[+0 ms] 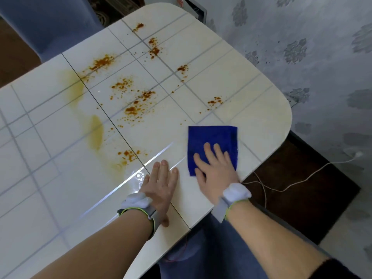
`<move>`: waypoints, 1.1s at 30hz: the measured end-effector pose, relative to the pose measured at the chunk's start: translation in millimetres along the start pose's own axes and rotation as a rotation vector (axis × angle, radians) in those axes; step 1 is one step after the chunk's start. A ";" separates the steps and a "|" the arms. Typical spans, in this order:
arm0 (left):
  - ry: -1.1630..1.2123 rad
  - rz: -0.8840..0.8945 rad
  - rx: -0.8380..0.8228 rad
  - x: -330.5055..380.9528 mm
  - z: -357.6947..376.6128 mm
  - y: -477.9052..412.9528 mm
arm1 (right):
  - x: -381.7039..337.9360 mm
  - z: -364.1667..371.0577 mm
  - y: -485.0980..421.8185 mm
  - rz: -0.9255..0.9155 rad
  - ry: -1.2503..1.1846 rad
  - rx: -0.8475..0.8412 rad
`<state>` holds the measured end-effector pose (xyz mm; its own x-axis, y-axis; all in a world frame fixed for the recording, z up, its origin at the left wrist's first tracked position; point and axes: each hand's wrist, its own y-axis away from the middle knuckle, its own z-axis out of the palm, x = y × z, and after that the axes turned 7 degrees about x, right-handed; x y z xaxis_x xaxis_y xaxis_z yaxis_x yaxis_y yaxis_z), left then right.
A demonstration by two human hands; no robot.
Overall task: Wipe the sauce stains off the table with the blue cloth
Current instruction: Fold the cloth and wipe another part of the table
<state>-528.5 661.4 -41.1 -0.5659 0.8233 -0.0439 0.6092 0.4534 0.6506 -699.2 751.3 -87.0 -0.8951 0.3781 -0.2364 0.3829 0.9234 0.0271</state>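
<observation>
**Cloth under the right hand, stains lying beyond it**

From my end of the head camera I see the blue cloth [213,140] lying flat on the white table [251,87]. It is folded into a rough rectangle and sits close to the table's near right edge. The right hand [215,171] rests on top of its near half, palm down. Its fingers [208,150] are straight and slightly fanned, pressing on the fabric without pinching it, and the thumb lies by the cloth's near left corner.

The left hand [161,184] lies just beside it on the bare tabletop, not touching the cloth. It is flat, with the fingers straight and held close together and the thumb tucked along the near side.

The sauce stains [136,108] — orange-brown spatters in several clusters — are scattered over the middle and far part of the table, beyond and left of the cloth. None is under it that I can see. A pale yellowish smear [96,131] runs down the left of the spatter field.

Each wrist carries a grey band with a white module — left wristband [136,200], right wristband [236,191]. A thin white cable [302,178] trails across the dark floor mat [291,198] to the right of the table, below a patterned grey wall [322,57].
</observation>
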 end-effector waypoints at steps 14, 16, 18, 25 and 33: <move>0.048 0.031 -0.028 -8.2 -4.0 2.2 | 111.9 -28.3 -56.6 0.422 0.051 -0.037; 0.068 0.033 -0.012 -7.1 -5.7 3.9 | 71.6 -18.4 -36.3 0.325 0.038 -0.010; 0.060 0.034 0.001 -6.4 -7.4 3.1 | 44.3 -11.4 -21.0 0.267 0.021 -0.003; 0.025 0.023 -0.021 -3.7 -8.7 4.2 | 1.6 -0.8 8.4 0.054 0.013 -0.068; 0.052 0.015 -0.018 -5.3 -4.2 3.2 | 54.7 -11.5 -10.5 -0.013 -0.035 -0.147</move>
<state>-525.9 657.1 -35.6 -0.5850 0.8110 0.0053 0.6081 0.4343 0.6645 -754.8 763.0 -89.1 -0.8902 0.3661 -0.2713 0.3316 0.9288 0.1653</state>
